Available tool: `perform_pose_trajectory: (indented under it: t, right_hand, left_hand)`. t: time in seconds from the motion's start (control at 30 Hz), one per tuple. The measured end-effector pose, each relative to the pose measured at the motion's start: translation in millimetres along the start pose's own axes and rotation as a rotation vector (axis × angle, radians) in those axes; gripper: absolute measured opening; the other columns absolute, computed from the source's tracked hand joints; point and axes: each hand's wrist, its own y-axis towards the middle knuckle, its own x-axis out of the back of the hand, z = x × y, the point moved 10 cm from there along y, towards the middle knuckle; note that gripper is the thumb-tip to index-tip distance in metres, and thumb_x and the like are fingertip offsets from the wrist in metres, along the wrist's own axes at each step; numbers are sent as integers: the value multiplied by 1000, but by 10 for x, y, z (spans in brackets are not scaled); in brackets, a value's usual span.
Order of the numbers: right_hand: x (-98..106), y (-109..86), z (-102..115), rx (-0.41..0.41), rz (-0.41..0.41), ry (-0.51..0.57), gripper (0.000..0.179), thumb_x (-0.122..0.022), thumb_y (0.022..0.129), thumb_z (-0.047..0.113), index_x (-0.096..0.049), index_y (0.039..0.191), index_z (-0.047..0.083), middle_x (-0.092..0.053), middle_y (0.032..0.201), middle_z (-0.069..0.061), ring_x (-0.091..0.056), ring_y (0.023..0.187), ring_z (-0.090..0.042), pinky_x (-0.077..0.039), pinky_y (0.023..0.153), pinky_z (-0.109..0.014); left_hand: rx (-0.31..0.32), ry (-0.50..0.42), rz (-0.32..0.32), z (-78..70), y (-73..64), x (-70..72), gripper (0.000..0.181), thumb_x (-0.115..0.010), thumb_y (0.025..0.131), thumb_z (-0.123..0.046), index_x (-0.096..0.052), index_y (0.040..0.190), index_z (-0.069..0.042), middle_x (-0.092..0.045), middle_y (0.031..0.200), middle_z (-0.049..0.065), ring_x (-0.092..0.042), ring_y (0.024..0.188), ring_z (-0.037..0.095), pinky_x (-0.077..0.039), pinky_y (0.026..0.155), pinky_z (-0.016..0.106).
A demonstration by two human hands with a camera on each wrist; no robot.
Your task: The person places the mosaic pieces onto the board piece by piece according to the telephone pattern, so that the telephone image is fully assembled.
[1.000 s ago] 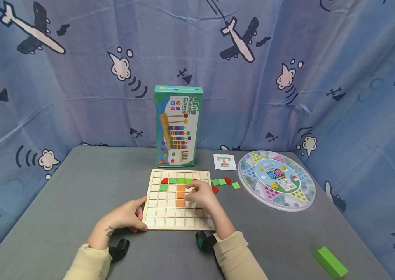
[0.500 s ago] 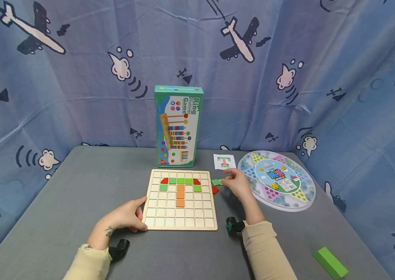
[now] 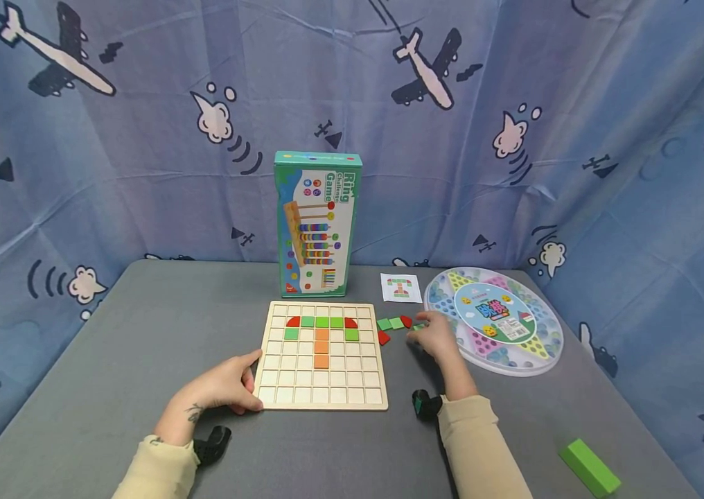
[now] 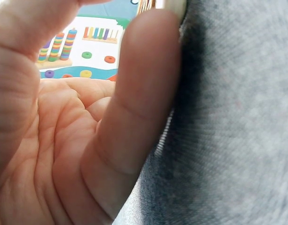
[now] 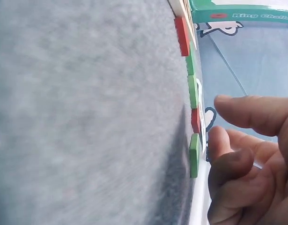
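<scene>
Your right hand (image 3: 436, 335) hovers beside a green tile (image 5: 194, 155), fingers loosely bent with a gap at the thumb — they seem to hold nothing, though the blocked head view makes actual contact hard to judge. The tile is so thin that a pinch from above could skid it into the neighbouring red tile (image 3: 406, 321). Your left hand (image 3: 222, 385) rests thumb and forefinger, fairly straight, against the left edge of the wooden board (image 3: 322, 396); too hard a push there might shift it and jog the pieces out of line. In its second row, the compartments hold red, three greens, red; below sit a green at each end and an orange column (image 3: 322, 348) three tiles long, while the near two rows are bare. You can't tell what the upright box (image 3: 319, 229) contains
</scene>
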Motion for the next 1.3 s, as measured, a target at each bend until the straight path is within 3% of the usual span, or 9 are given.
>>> perform_pose_trajectory:
  t: [0.13, 0.3, 0.4, 0.57, 0.73, 0.83, 1.07, 1.3]
  right_hand:
    - [-25, 45, 57, 3, 16, -113, 51, -68, 78, 11, -54, 126, 0, -56, 120, -22, -58, 84, -27, -48, 72, -37]
    - [-61, 115, 96, 4, 38, -237, 52, -67, 78, 13, -55, 128, 4, -52, 130, -21, -48, 113, -39, -39, 93, -53]
    - [-95, 136, 107, 4, 49, -289, 52, -67, 77, 13, -55, 127, 3, -51, 131, -20, -46, 118, -40, -37, 95, -57]
    - [-105, 144, 80, -42, 29, -316, 45, -69, 76, 13, -61, 119, 5, -60, 118, -17, -55, 97, -33, -43, 82, -54]
    - [-84, 103, 90, -71, 18, -316, 17, -73, 72, 13, -66, 86, 5, -62, 84, -10, -54, 75, -24, -42, 61, -37]
    - [-81, 79, 95, -75, 19, -316, 15, -75, 70, 13, -63, 75, 5, -57, 73, -7, -52, 67, -22, -39, 55, -32]
    - [-69, 11, 87, -80, 20, -336, 39, -73, 68, 19, -65, 98, -3, -60, 85, -13, -52, 74, -26, -43, 63, -35]
    - [-19, -50, 26, -122, 25, -405, 44, -71, 70, 22, -64, 107, 1, -62, 101, -14, -51, 80, -27, -44, 67, -42]
  left_hand:
    - [1, 5, 0, 1, 1, 3, 104, -80, 61, -3, -19, 144, 7, -49, 68, 7, -49, 53, 15, -48, 46, 31]
    - [-3, 1, 5, 8, -6, -12, 104, -80, 61, -3, -19, 144, 7, -49, 67, 7, -49, 53, 15, -48, 46, 31]
    - [-1, -2, 7, 10, -11, -21, 104, -80, 61, -3, -19, 144, 7, -49, 67, 7, -49, 53, 15, -48, 46, 32]
    - [4, -7, 9, -13, -19, -24, 104, -80, 62, -3, -18, 145, 7, -50, 68, 8, -50, 53, 15, -49, 46, 32]
    - [3, -5, 3, -31, -25, -11, 104, -80, 61, -3, -18, 144, 8, -50, 68, 8, -50, 52, 15, -49, 46, 31]
    - [1, 0, 0, -34, -29, -8, 104, -80, 61, -3, -18, 144, 9, -50, 68, 8, -50, 52, 15, -49, 46, 31]
    - [1, 4, 1, -26, -25, -4, 104, -80, 61, -3, -18, 144, 8, -50, 68, 8, -50, 52, 15, -49, 47, 31]
    - [-3, 6, 2, -20, -16, -1, 103, -80, 61, -3, -19, 144, 8, -50, 68, 7, -50, 52, 14, -49, 46, 31]
